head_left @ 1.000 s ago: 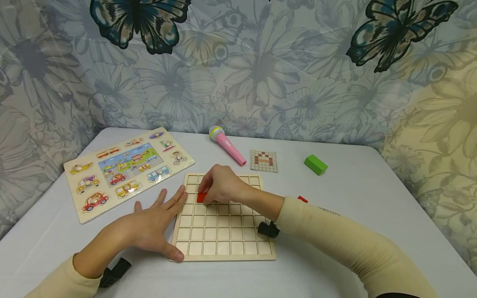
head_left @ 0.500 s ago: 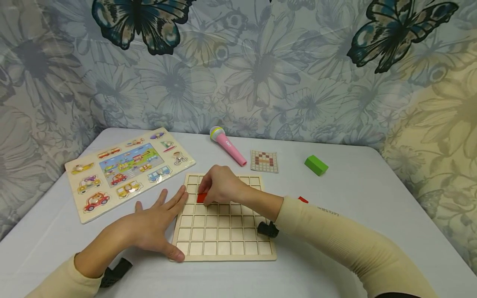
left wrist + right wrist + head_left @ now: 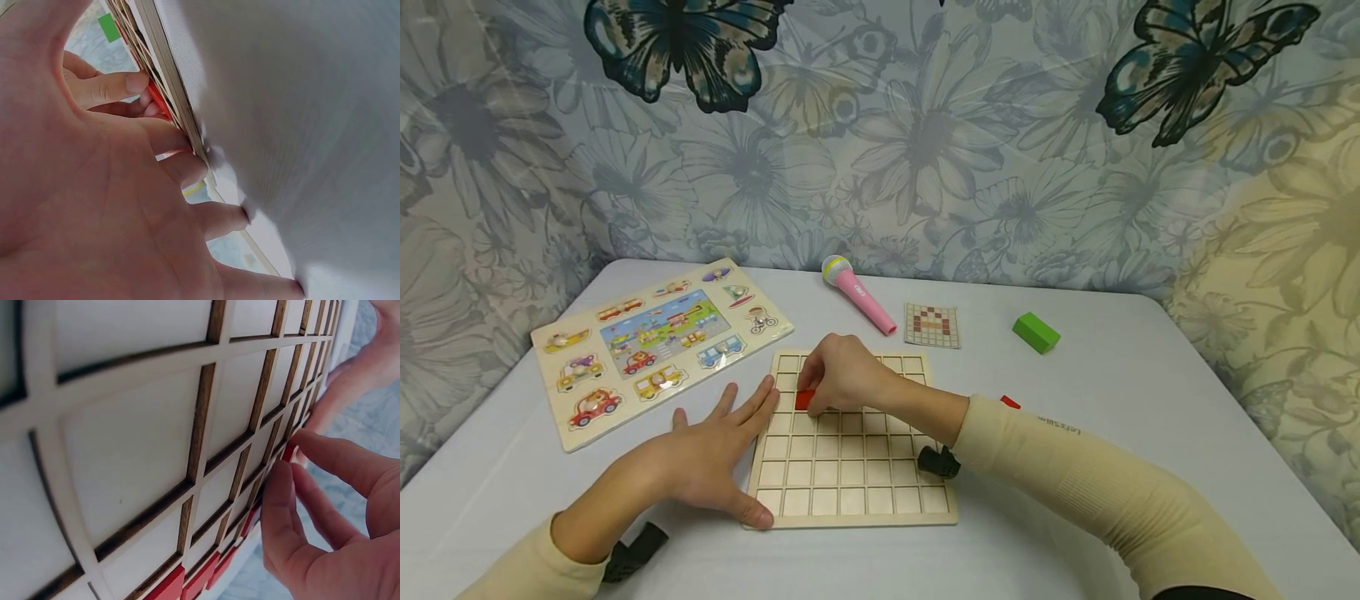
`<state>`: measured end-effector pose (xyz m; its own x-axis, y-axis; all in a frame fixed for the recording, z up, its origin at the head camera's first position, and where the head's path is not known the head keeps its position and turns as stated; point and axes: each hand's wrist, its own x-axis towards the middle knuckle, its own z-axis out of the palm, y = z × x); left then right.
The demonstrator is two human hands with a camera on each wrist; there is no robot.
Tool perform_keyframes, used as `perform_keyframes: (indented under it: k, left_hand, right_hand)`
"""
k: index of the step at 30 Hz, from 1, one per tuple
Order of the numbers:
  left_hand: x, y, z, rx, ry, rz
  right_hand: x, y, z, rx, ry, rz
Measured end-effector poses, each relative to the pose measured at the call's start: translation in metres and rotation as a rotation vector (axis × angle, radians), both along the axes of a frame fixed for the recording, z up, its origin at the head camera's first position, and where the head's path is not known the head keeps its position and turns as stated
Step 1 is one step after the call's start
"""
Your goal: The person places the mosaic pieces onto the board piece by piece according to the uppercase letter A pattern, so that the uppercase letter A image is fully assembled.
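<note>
A pale wooden grid board [image 3: 857,472] lies in front of me on the table. My right hand [image 3: 848,372] pinches a small red square tile [image 3: 804,400] at a cell near the board's upper left; whether the tile is fully down in the cell I cannot tell. Further red tiles [image 3: 201,576] sit in cells along one side of the board in the right wrist view, hidden behind my hand in the head view. My left hand [image 3: 711,458] rests with spread fingers along the board's left edge, its thumb at the near left corner.
A vehicle picture puzzle [image 3: 662,350] lies at the back left. Behind the board are a pink toy microphone [image 3: 861,297] and a small pattern card [image 3: 932,325]. A green block [image 3: 1036,333] stands to the right. Another red piece [image 3: 1011,402] shows beyond my right sleeve.
</note>
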<state>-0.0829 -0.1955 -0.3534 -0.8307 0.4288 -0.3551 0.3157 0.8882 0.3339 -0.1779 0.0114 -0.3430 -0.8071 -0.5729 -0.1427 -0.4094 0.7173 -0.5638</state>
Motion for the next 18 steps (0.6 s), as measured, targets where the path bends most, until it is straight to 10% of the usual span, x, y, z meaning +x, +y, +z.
perform_keyframes:
  k: [18]
  left_hand:
    - [0.002, 0.002, 0.0, -0.002, -0.009, 0.013]
  right_hand:
    - [0.008, 0.008, 0.013, -0.051, -0.046, -0.023]
